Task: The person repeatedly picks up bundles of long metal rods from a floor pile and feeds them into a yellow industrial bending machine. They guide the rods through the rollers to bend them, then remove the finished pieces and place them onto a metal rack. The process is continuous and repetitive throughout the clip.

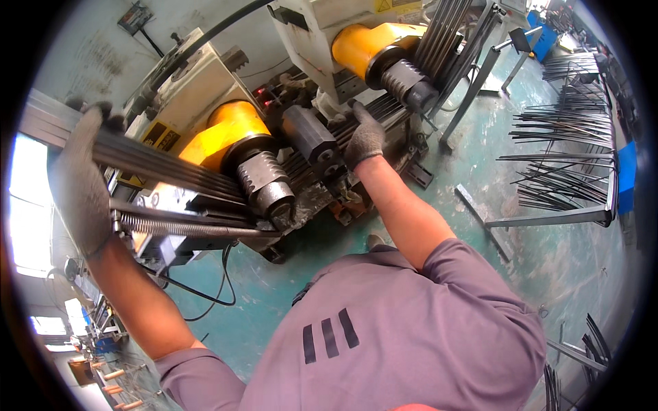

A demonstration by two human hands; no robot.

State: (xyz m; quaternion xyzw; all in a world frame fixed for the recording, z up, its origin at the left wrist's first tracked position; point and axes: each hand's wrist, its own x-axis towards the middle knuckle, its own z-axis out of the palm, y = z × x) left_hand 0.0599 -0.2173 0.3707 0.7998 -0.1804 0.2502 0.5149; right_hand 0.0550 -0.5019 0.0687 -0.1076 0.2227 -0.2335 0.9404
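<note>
My left hand (pixel 81 181), in a grey work glove, is at the left end of a bundle of long dark metal rods (pixel 175 171). Its fingertips curl over the top of the bundle. Just below its palm lies a bar with a coil spring (pixel 181 226). My right hand (pixel 367 140), gloved too, is closed over another row of metal rods (pixel 387 111) at the middle of the machine, its thumb stretched out and its other fingers mostly hidden. Between the hands are a dark faceted block (pixel 310 140) and a ridged metal roller (pixel 262 179) on a yellow arm (pixel 229 133).
A second yellow arm (pixel 370 46) with a ridged roller (pixel 410 85) stands farther right, beside more upright rods (pixel 442 38). At the right, a metal rack (pixel 548 218) bears many thin dark rods. A black cable (pixel 223 294) loops above the green floor (pixel 267 274).
</note>
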